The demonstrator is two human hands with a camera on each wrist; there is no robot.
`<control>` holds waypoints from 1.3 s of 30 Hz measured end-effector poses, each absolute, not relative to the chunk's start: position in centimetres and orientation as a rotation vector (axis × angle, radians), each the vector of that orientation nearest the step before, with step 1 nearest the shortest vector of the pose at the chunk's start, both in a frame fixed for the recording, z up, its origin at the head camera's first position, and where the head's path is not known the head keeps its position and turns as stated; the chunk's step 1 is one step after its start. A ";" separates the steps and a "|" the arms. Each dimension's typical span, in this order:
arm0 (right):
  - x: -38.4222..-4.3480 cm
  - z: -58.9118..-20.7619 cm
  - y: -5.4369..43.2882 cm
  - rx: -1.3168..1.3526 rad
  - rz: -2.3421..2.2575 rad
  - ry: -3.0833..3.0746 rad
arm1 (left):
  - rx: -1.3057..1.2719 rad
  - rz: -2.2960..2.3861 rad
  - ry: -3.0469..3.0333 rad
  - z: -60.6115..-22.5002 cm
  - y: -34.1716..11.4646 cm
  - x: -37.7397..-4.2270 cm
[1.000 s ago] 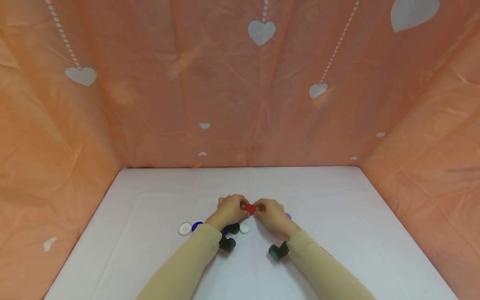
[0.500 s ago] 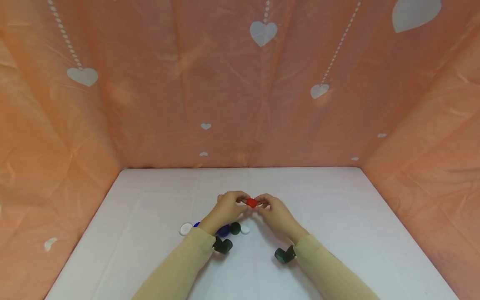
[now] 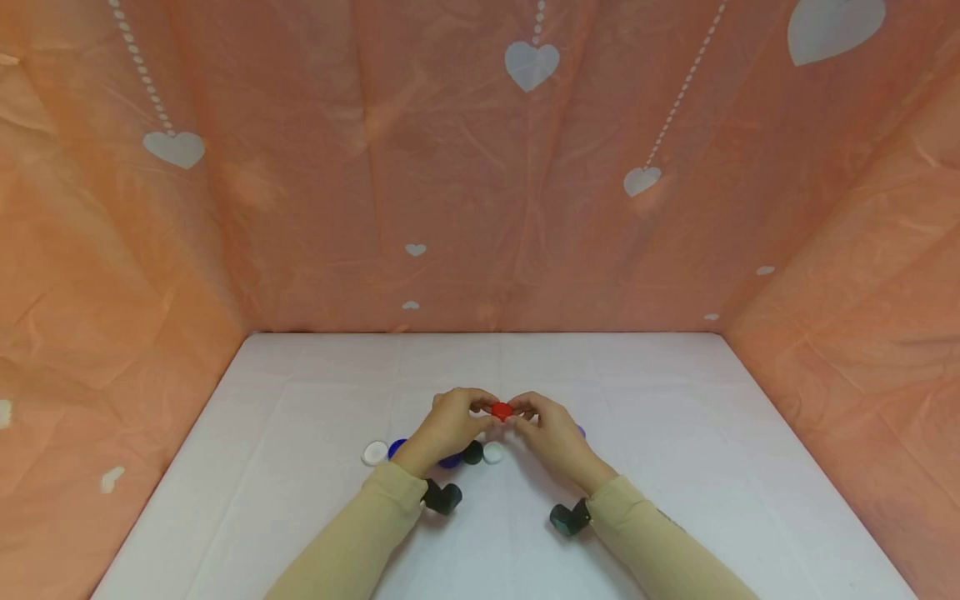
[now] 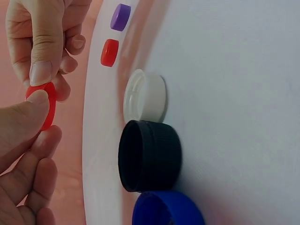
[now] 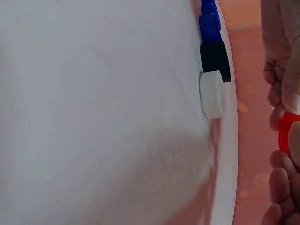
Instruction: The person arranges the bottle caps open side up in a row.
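Observation:
A red bottle cap (image 3: 502,410) is between my two hands, above the row of caps in the head view. My left hand (image 3: 453,423) pinches its left side with thumb and fingers. From the right, my right hand (image 3: 551,433) pinches the same cap. The left wrist view shows both thumbs on the red cap (image 4: 50,112). Below on the table lie a white cap (image 4: 152,96), a black cap (image 4: 157,157) and a blue cap (image 4: 171,208). A second red cap (image 4: 109,52) and a purple cap (image 4: 121,18) are farther along; my right arm mostly hides them in the head view.
The row sits on a white-covered table (image 3: 300,400); at its left end are another white cap (image 3: 375,453) and a blue cap (image 3: 397,448). Orange cloth (image 3: 480,208) with white hearts encloses the back and sides. A black device (image 3: 572,518) is strapped at my right wrist.
Both hands have kept the red cap between them, shifting slightly up in the head view and then a little down. My wrists have spread apart, and the cap now looks flatter.

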State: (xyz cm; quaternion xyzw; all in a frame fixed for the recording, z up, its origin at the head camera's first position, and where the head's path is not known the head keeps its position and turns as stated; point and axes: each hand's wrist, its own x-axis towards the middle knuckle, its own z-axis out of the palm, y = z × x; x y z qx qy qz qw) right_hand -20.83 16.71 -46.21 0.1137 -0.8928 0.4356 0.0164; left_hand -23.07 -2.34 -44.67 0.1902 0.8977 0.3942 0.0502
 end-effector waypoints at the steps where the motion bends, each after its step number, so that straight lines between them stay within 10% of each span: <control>1: -20.8 -46.2 16.7 0.355 1.355 -2.772 | 0.587 1.196 2.732 -44.6 -2.3 -23.1; 39: -21.0 -46.0 17.5 0.341 1.492 -2.727 | 0.454 1.470 2.511 -44.7 -2.4 -22.9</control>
